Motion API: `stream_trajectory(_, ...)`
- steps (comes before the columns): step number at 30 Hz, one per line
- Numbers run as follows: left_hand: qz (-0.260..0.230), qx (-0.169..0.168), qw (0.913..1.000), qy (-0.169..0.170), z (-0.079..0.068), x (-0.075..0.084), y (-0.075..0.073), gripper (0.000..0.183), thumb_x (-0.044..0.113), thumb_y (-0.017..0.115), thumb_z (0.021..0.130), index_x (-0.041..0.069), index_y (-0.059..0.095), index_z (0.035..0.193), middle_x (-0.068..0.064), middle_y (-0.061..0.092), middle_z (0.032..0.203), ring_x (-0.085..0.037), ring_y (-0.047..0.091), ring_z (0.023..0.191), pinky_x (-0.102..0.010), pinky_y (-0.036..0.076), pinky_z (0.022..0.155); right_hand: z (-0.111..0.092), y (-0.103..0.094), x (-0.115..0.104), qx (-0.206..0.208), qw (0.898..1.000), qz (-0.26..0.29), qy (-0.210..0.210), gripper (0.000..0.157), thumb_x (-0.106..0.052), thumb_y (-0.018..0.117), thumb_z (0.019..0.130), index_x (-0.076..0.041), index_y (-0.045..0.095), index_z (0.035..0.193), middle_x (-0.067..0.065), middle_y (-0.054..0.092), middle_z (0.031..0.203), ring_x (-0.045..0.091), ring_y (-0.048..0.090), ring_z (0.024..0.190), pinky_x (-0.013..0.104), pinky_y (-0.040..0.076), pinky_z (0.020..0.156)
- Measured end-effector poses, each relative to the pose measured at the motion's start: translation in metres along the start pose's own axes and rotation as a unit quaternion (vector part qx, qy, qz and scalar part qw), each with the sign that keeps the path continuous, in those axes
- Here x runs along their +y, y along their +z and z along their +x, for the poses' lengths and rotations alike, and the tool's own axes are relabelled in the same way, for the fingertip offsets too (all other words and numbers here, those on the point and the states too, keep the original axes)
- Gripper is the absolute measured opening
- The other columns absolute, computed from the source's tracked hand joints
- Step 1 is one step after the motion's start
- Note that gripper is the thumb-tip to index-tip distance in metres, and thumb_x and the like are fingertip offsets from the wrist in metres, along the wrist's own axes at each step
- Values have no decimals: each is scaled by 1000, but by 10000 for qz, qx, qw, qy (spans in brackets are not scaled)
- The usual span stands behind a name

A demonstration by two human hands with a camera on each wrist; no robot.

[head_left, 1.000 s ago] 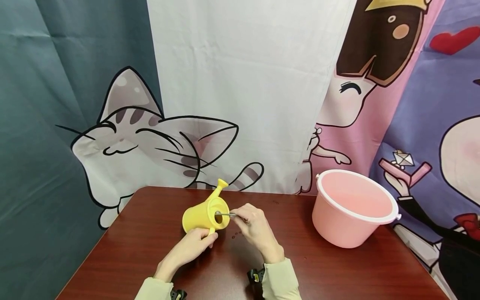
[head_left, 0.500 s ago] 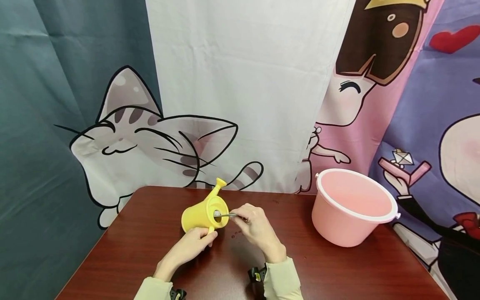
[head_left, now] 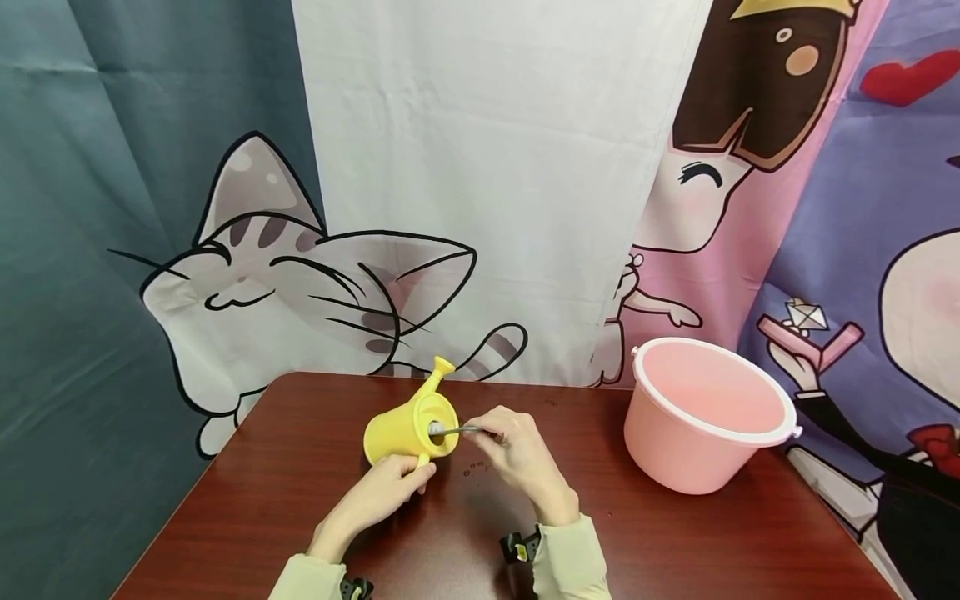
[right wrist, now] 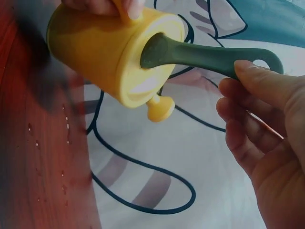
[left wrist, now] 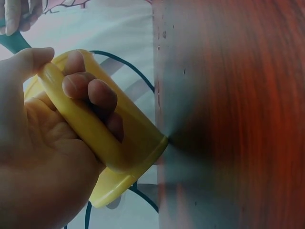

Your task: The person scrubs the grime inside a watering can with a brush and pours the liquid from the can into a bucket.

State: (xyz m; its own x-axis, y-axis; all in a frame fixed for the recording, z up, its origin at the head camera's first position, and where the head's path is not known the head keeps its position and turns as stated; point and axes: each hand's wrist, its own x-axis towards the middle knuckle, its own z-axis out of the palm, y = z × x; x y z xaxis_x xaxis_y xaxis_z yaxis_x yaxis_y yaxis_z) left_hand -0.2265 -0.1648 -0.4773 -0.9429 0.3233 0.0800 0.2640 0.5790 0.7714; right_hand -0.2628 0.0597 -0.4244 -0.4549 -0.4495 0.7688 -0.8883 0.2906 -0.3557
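My left hand (head_left: 378, 493) grips the handle of a yellow watering can (head_left: 392, 433), its fingers curled round it in the left wrist view. The can is tipped over the table, with its round opening turned toward my right hand (head_left: 521, 462). That hand pinches the end of a dark green brush handle (right wrist: 205, 56), which has a hole near its tip. The flared part of the brush reaches into the can's opening, and a whitish end shows just inside in the head view. The yellow sprinkler spout (right wrist: 161, 108) points away from me.
A pink bucket (head_left: 686, 462) with a white rim stands at the right on the dark red-brown table (head_left: 262, 500). Water drops (right wrist: 37, 143) dot the tabletop near the can. A printed cartoon curtain (head_left: 487, 167) hangs behind the table's far edge.
My right wrist has shifted slightly to the right and the brush has turned a little, showing more of its whitish end. The can and my left hand have hardly moved.
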Motion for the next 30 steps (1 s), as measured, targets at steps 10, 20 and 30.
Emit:
stream_trajectory(10,3,36,10000,-27,0,-1,0,41,51,42,87,19,54,65,6,47,54,-10,44,49,-25,37,47,2,-18,-12,201,9952,388,870,13,-5,69,74,-15,68,82,-4,60,71,9,53,59,23,43,48)
stream_trajectory(20,-40,3,10000,-19,-1,-2,1,43,53,41,86,18,55,65,6,46,53,-9,43,47,-25,37,46,3,-36,-18,58,9944,596,870,13,-4,67,76,-15,67,82,-3,61,70,11,56,59,19,43,48)
stream_trajectory(30,-12,6,10000,4,-1,-1,1,40,51,42,87,20,54,64,6,45,53,-9,43,47,-25,37,46,-4,-46,-7,31,9942,478,962,17,-11,69,76,-26,67,84,-9,62,74,6,56,64,24,46,54)
